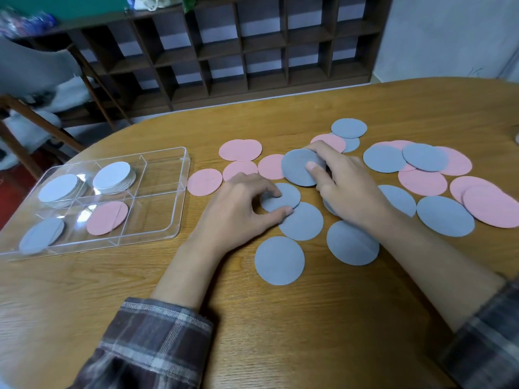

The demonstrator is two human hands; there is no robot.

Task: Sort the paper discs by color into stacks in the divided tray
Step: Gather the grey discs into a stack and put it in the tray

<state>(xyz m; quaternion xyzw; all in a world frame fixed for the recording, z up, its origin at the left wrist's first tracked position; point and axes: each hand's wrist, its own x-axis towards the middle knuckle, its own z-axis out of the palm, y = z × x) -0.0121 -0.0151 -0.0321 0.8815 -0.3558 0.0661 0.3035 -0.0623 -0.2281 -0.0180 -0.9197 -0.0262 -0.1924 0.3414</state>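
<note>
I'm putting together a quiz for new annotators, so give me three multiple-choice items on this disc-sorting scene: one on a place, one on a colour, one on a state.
1. Where does the clear divided tray sit?
A. to the left of the loose discs
B. to the right of them
C. on top of them

2. What colour is the disc that the right hand holds?
A. pink
B. grey-blue
C. white

3. What is the left hand doing?
A. lying flat, touching nothing
B. reaching into the tray
C. pinching a grey-blue disc

Answers:
1 A: the loose discs all lie to the right of the tray.
2 B: the held disc, under the right thumb, is grey-blue.
3 C: the left thumb and fingers close on the edges of a grey-blue disc.
</note>
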